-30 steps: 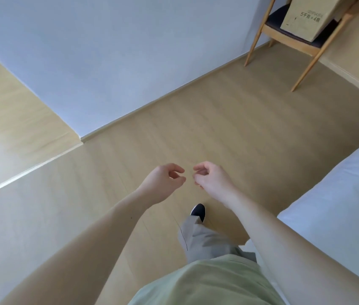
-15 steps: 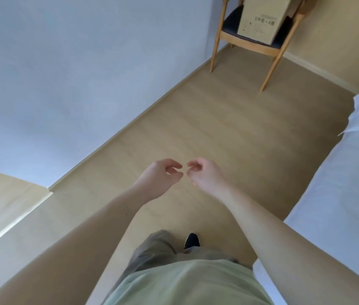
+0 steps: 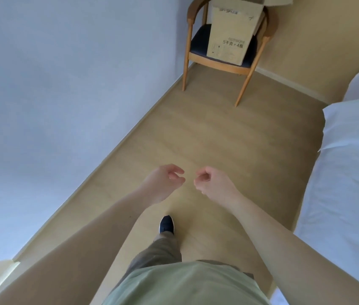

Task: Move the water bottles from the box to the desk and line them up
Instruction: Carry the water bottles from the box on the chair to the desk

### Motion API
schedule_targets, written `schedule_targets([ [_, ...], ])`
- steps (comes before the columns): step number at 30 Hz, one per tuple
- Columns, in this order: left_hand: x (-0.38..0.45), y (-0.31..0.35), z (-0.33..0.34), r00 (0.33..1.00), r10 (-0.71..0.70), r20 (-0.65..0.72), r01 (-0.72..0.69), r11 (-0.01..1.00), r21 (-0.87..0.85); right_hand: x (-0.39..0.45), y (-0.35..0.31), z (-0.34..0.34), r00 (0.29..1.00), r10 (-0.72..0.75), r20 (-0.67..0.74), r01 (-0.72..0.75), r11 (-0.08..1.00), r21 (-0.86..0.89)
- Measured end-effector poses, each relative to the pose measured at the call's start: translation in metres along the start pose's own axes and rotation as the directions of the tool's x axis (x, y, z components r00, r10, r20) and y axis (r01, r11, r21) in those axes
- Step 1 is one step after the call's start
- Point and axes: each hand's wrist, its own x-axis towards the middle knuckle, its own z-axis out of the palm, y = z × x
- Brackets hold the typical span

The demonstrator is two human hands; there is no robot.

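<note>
A tall cardboard box with its top flaps open stands on the dark seat of a wooden armchair at the far end of the room. Its inside is hidden, and no water bottles or desk are in view. My left hand and my right hand hang in front of me over the floor, close together. Both have loosely curled fingers and hold nothing. They are far short of the box.
A pale blue-grey wall runs along the left. A bed with white sheets fills the right side. Between them a strip of wooden floor leads to the chair. My dark shoe steps on it.
The view has swung toward the chair and box, which now appear closer and more centred. My hands stay in front of me, slightly further apart. My foot has stepped forward.
</note>
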Motion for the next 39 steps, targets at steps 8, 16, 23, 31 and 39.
schedule_targets([
  [8, 0.114, 0.051, -0.066, 0.989, 0.101, 0.107, -0.113, 0.987, 0.113, 0.092, -0.061, -0.036, 0.993, 0.013, -0.121, -0.007, 0.999, 0.049],
  [16, 0.224, 0.111, -0.089, 0.978, 0.134, 0.162, -0.154, 0.981, 0.114, 0.182, -0.084, -0.098, 0.978, 0.063, -0.198, -0.041, 0.993, 0.111],
  [23, 0.328, 0.186, -0.105, 0.982, 0.108, 0.152, -0.128, 0.984, 0.127, 0.290, -0.102, -0.175, 0.979, 0.086, -0.185, -0.059, 0.987, 0.148],
  [31, 0.429, 0.286, -0.129, 0.981, 0.149, 0.124, -0.165, 0.978, 0.131, 0.395, -0.137, -0.267, 0.980, 0.080, -0.180, -0.043, 0.979, 0.198],
  [39, 0.519, 0.340, -0.148, 0.970, 0.200, 0.141, -0.220, 0.964, 0.150, 0.472, -0.160, -0.318, 0.977, 0.101, -0.188, -0.052, 0.967, 0.249],
])
